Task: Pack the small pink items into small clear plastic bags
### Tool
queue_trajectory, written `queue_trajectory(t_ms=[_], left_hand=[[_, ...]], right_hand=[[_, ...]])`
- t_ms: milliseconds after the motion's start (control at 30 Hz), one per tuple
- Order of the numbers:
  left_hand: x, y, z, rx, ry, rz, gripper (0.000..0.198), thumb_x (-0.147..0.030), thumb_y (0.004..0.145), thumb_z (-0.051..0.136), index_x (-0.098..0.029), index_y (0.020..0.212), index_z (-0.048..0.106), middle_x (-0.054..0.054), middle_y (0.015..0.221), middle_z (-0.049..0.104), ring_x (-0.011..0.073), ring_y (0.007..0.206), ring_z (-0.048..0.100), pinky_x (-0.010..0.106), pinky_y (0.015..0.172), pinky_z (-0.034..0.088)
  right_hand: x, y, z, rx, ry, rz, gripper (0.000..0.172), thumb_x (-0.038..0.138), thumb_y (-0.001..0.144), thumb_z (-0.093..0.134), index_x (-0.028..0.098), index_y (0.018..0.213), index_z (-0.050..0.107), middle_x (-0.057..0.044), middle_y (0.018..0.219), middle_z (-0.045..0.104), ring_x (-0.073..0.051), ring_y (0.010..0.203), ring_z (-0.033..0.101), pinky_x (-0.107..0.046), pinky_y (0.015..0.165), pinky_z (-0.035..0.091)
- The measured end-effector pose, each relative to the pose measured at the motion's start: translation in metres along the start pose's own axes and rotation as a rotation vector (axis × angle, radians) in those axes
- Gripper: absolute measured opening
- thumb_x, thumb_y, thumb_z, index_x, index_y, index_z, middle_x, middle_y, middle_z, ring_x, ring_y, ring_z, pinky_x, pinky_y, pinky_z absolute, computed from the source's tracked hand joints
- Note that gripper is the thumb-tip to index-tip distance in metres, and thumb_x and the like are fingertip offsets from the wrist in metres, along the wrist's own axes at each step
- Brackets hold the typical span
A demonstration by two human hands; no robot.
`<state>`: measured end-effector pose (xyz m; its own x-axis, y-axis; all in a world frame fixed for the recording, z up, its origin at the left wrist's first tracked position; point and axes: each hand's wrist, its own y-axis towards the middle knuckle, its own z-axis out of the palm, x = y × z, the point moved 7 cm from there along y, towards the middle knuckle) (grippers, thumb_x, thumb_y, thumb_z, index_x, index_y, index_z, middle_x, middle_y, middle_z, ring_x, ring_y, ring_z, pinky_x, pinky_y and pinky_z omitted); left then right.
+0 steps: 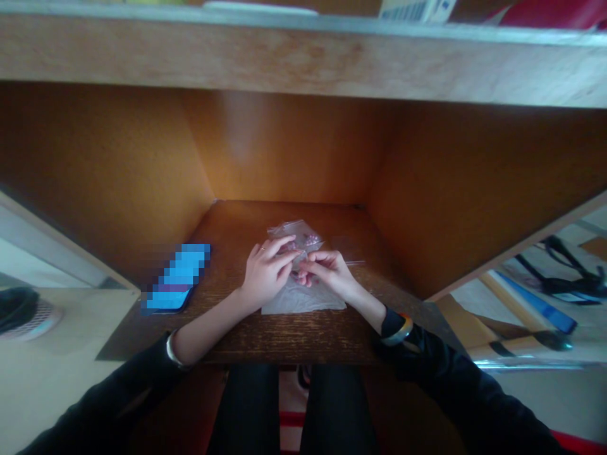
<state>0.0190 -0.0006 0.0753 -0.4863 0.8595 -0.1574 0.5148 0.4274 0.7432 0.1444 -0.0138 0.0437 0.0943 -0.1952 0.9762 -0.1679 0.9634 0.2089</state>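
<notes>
Close together over the desk board, my left hand (269,272) and my right hand (329,270) meet fingertip to fingertip. The thumb and index finger of each are pinched, and whatever is between them is too small to make out. Beneath them lies a whitish translucent plastic sheet or bag (303,302). Just beyond the fingers is a small clear zip bag (289,227), with small purplish-pink beads (312,240) showing at it. My fingers hide part of both. Right of my right hand, the edge of another clear plastic piece (355,261) shows faintly.
A phone (175,278) with a lit, blurred screen lies at the left of the brown desk board (284,338). Wooden side walls and a shelf (303,60) enclose the space. A basket (35,316) stands at far left; black-framed glasses (564,278) are at far right.
</notes>
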Motion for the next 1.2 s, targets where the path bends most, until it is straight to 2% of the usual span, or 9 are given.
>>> queue_trajectory(t_ms=[167,233,300,400,633,800,933,1067,1200], left_hand=[[-0.002,0.001,0.001,0.003,-0.025,-0.012,0.022,-0.020,0.086,0.059,-0.023,0.106,0.070,0.007,0.116,0.069,0.0235,0.097,0.064,0.040,0.083,0.047],[0.000,0.001,0.002,0.003,-0.029,-0.042,0.021,-0.023,0.087,0.061,-0.022,0.106,0.070,0.008,0.117,0.069,0.0237,0.098,0.064,0.041,0.086,0.047],[0.002,0.001,0.002,-0.007,-0.040,-0.070,0.021,-0.026,0.086,0.062,-0.022,0.105,0.070,0.008,0.117,0.068,0.0238,0.099,0.064,0.042,0.087,0.046],[0.001,0.002,0.002,-0.010,-0.064,-0.046,0.024,-0.027,0.086,0.063,-0.023,0.109,0.069,0.008,0.117,0.068,0.0226,0.098,0.065,0.042,0.088,0.047],[-0.007,0.001,0.006,-0.003,-0.102,0.073,0.023,-0.024,0.088,0.061,-0.022,0.111,0.066,0.008,0.118,0.066,0.0209,0.100,0.065,0.039,0.086,0.052],[-0.007,0.002,0.006,0.029,-0.131,0.027,0.003,-0.023,0.086,0.063,-0.020,0.086,0.063,0.006,0.111,0.069,0.0216,0.098,0.066,0.041,0.086,0.051],[-0.005,0.001,0.007,0.057,-0.142,-0.012,0.013,-0.020,0.082,0.061,-0.019,0.073,0.052,0.007,0.108,0.069,0.0233,0.098,0.065,0.041,0.084,0.049],[-0.001,0.000,0.009,0.094,-0.189,-0.079,0.013,-0.015,0.078,0.060,-0.020,0.084,0.049,0.007,0.108,0.069,0.0245,0.100,0.065,0.042,0.085,0.048],[0.000,-0.002,0.019,0.252,-0.143,-0.138,0.037,-0.022,0.079,0.060,-0.018,0.113,0.047,0.013,0.116,0.065,0.0289,0.106,0.063,0.046,0.090,0.045]], right_hand=[[-0.006,0.003,-0.001,0.005,0.061,0.039,0.023,0.033,0.082,0.067,0.015,0.068,0.068,-0.002,0.064,0.067,-0.009,0.053,0.060,-0.022,0.052,0.048],[-0.014,0.005,-0.003,-0.010,0.157,0.111,0.025,0.037,0.081,0.068,0.014,0.073,0.067,-0.003,0.065,0.066,-0.011,0.056,0.062,-0.023,0.050,0.049],[-0.022,0.007,-0.008,-0.079,0.259,0.196,0.029,0.044,0.080,0.068,0.015,0.083,0.066,-0.002,0.068,0.065,-0.013,0.057,0.064,-0.023,0.046,0.049],[-0.032,0.008,-0.015,-0.148,0.373,0.313,0.036,0.050,0.079,0.067,0.019,0.098,0.062,-0.002,0.077,0.065,-0.013,0.059,0.066,-0.022,0.044,0.051],[-0.044,0.007,-0.010,-0.008,0.593,0.495,0.036,0.044,0.078,0.071,0.022,0.104,0.060,-0.002,0.085,0.065,-0.013,0.067,0.066,-0.020,0.049,0.055],[-0.048,0.008,-0.014,-0.001,0.624,0.488,0.026,0.035,0.079,0.070,0.022,0.100,0.061,-0.002,0.082,0.067,-0.013,0.066,0.066,-0.021,0.049,0.054],[-0.047,0.007,-0.016,-0.010,0.595,0.498,0.023,0.034,0.080,0.067,0.020,0.098,0.063,-0.004,0.085,0.068,-0.014,0.071,0.066,-0.022,0.052,0.054],[-0.042,0.008,-0.025,-0.111,0.468,0.442,0.022,0.033,0.077,0.069,0.022,0.096,0.064,-0.003,0.086,0.069,-0.016,0.074,0.066,-0.023,0.051,0.053],[-0.033,0.010,-0.035,-0.215,0.299,0.340,0.028,0.031,0.070,0.074,0.023,0.095,0.065,-0.002,0.087,0.069,-0.016,0.072,0.064,-0.023,0.048,0.050]])
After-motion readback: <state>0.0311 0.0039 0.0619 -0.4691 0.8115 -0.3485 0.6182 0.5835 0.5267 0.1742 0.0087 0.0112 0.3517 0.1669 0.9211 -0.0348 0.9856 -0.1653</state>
